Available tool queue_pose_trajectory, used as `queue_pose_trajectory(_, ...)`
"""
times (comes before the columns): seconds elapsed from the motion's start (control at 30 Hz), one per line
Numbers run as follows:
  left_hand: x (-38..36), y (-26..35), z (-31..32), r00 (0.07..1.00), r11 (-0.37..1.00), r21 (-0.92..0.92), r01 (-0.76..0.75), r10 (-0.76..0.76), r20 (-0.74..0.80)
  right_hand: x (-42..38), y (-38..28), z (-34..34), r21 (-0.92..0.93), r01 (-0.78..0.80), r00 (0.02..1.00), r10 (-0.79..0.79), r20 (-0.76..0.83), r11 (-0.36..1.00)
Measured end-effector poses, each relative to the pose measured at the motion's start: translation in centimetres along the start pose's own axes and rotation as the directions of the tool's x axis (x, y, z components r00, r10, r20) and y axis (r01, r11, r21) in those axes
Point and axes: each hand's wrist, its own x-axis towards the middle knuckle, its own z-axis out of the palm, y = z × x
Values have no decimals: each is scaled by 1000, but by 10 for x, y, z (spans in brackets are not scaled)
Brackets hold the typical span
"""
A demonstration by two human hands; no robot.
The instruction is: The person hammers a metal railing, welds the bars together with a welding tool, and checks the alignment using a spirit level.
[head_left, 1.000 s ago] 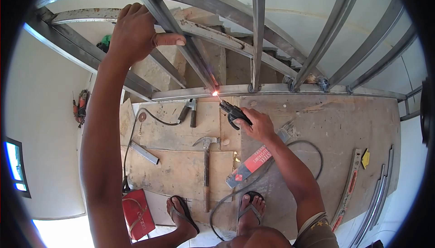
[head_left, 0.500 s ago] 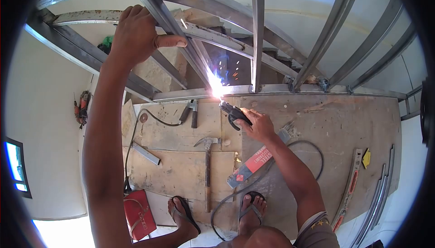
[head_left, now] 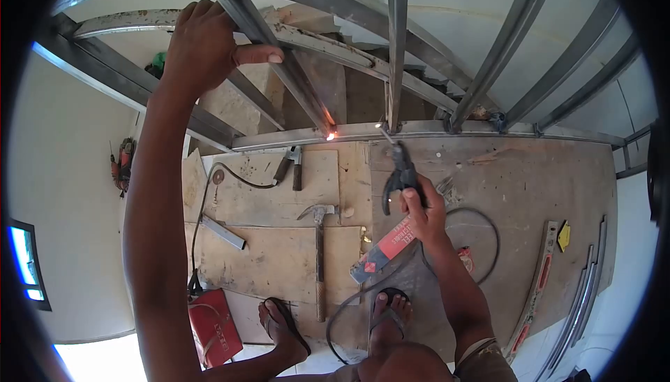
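Fingers of the left hand (head_left: 202, 47) are wrapping around a slanted steel bar (head_left: 279, 61) of the railing frame, high on the left, with the thumb lying straight along the bar. At the foot of this bar, where it is meeting the horizontal bottom rail (head_left: 433, 129), a small orange glowing spot (head_left: 331, 134) is showing. The right hand (head_left: 422, 207) is clenching the black electrode holder (head_left: 399, 172), which is pointing up toward the rail; its thin rod tip is standing just beside the next upright bar (head_left: 396, 47), apart from the glowing spot. A black cable (head_left: 481, 214) is curling on the plywood floor (head_left: 279, 256) near this hand. On the plywood a hammer (head_left: 319, 242) is lying between the two sandalled feet and the rail, and a red electrode box (head_left: 387, 249) is lying just below the right hand. A red bag (head_left: 213, 326) is sitting beside the left foot.
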Motion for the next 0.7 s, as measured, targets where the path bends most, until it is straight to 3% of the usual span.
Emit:
queue_pose_trajectory(0.07, 1, 1, -2, 999, 1000, 1, 18, -18, 34, -19, 0, -2, 76, 17, 999, -13, -50, 997)
queue_pose_trajectory(0.13, 1, 3, -3, 999, 1000, 13, 25, -25, 26, -39, -7, -6, 271, -150, 967, 199, -161, 951)
queue_pose_trajectory(0.17, 1, 4, -4, 999, 999, 26, 34, -34, 19, -49, -6, -9, 272, -138, 969, 187, -163, 952)
queue_pose_trajectory(0.2, 2, 8, -6, 999, 999, 36, 35, -35, 3, -59, -5, -12, 343, -202, 942, 277, -187, 918)
queue_pose_trajectory(0.23, 2, 12, -11, 994, 995, 71, 66, -71, 79, -67, -6, -12, 414, -252, 911, 358, -202, 875)
queue_pose_trajectory(0.27, 3, 13, -15, 983, 988, 115, 98, -114, 142, -75, -18, -9, 403, -233, 898, 355, -261, 885)
queue_pose_trajectory(0.33, -2, 3, 2, 999, 999, 5, 32, -32, -14, -92, -27, -7, 381, -159, 906, 289, -311, 911)
queue_pose_trajectory(0.47, -6, 12, -13, 994, 972, -219, 86, -100, -51, -119, -52, -16, 340, -37, 929, 159, -336, 940)
queue_pose_trajectory(0.5, -12, 17, -13, 991, 973, -217, 81, -101, -83, -126, -62, -17, 236, -61, 931, 141, -337, 970)
queue_pose_trajectory(0.53, -15, 23, -12, 973, 937, -317, 145, -194, -127, -131, -75, -19, 127, -82, 931, 122, -345, 988)
queue_pose_trajectory(0.57, -13, 26, -13, 944, 888, -418, 189, -282, -173, -134, -94, -20, 89, -182, 921, 201, -334, 979)
queue_pose_trajectory(0.6, -10, 32, -15, 935, 890, -423, 168, -279, -216, -134, -95, -21, 77, -142, 922, 160, -353, 987)
queue_pose_trajectory(0.67, -8, 43, -16, 875, 682, -677, 277, -471, -116, -136, -92, -26, -219, -121, 947, 46, -319, 968)
queue_pose_trajectory(0.7, -8, 43, -14, 873, 675, -692, 257, -469, -133, -131, -104, -27, -233, -111, 942, 27, -336, 966)
